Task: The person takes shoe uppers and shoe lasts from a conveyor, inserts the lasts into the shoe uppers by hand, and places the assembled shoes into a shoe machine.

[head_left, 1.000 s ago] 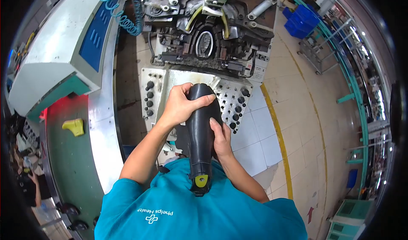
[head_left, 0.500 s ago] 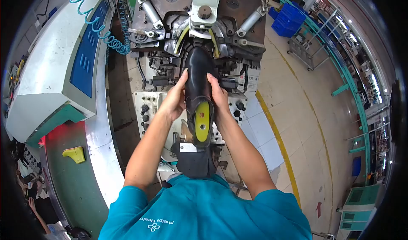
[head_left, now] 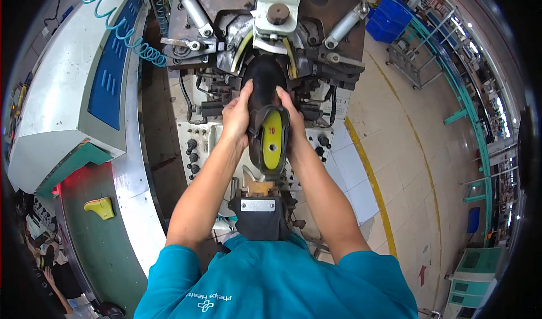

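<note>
A black shoe upper (head_left: 265, 87) sits over a yellow-green shoe last (head_left: 272, 149) marked with a red number and pierced by a round hole. My left hand (head_left: 238, 113) grips its left side, thumb laid along the top. On the opposite side my right hand (head_left: 292, 118) is closed the same way, its lower fingers hidden. The toe points into the lasting machine (head_left: 278, 14), between two curved yellowish strips (head_left: 243, 51) and under the white press head. Just behind the heel, closer to my body, is a dark padded support (head_left: 258, 220) with a metal plate and a tan block.
At left, a conveyor (head_left: 107, 251) carries another yellow-green last (head_left: 100, 207) beneath a white and blue housing (head_left: 73, 76). A coiled teal hose (head_left: 135, 42) hangs there. Blue crates (head_left: 389, 20) and a metal cart (head_left: 412, 65) stand at right. Another person's hand (head_left: 49, 276) shows at lower left.
Both hands have pushed the shoe forward, deeper under the press head. Its heel has moved away from the padded support, uncovering the tan block and the metal plate.
</note>
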A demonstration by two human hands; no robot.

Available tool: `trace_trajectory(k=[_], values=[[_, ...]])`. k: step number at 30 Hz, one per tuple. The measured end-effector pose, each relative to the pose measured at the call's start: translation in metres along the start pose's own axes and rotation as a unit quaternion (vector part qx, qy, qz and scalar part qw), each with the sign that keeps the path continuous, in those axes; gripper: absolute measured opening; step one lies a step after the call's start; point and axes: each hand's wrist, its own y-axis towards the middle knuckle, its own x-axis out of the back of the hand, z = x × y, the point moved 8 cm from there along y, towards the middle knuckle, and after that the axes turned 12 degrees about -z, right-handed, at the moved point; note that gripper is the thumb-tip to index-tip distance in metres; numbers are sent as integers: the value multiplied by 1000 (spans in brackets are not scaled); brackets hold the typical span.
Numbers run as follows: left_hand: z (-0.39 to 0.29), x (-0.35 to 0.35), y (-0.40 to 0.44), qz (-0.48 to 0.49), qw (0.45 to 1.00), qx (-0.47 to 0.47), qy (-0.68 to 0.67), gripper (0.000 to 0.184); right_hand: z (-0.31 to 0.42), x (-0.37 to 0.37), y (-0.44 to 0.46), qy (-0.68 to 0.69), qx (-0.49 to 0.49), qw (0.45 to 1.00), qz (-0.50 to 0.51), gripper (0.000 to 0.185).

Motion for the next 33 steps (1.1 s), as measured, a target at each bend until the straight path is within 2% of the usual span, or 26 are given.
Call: trace_trajectory(k=[2, 4, 5, 8, 12, 14, 17, 19, 20, 23, 26, 28, 33], values=[[2, -3, 1, 11, 1000, 18, -2, 59, 4, 3, -6, -25, -27, 999, -18, 51], [5, -1, 4, 12, 1000, 28, -8, 58, 9, 7, -16, -76, -27, 994, -78, 53], [4, -2, 5, 15, 1000, 25, -8, 58, 5, 5, -10, -41, -17, 998, -50, 58], [10, 2, 9, 16, 1000, 18, -10, 66, 7, 5, -13, -40, 17, 998, -55, 63], [23, 16, 18, -34, 999, 5, 29, 87, 8, 9, -13, -82, 14, 995, -56, 66], [21, 19, 13, -43, 998, -3, 43, 87, 0, 7, -3, -37, 14, 999, -1, 67], [19, 23, -4, -43, 997, 6, 58, 84, -13, 20, 4, -33, 1, 999, 5, 66], [23, 26, -8, -12, 1000, 19, 12, 63, -20, 30, -2, -29, 3, 999, 17, 63], [29, 33, 2, -12, 1000, 20, 11, 63, -21, 34, -8, -13, 22, 999, 34, 58], [36, 41, 8, 42, 999, -25, -5, 32, -27, 42, 1, 12, 40, 998, 51, 48], [62, 49, 33, 55, 998, -19, -27, 32, -36, 51, 23, 22, 38, 998, 53, 41], [56, 41, 22, 43, 998, -28, -31, 31, -34, 45, 22, 18, 32, 998, 57, 40], [47, 41, 20, 47, 994, -43, -89, 29, -34, 45, 13, 59, 98, 993, 40, 37]])
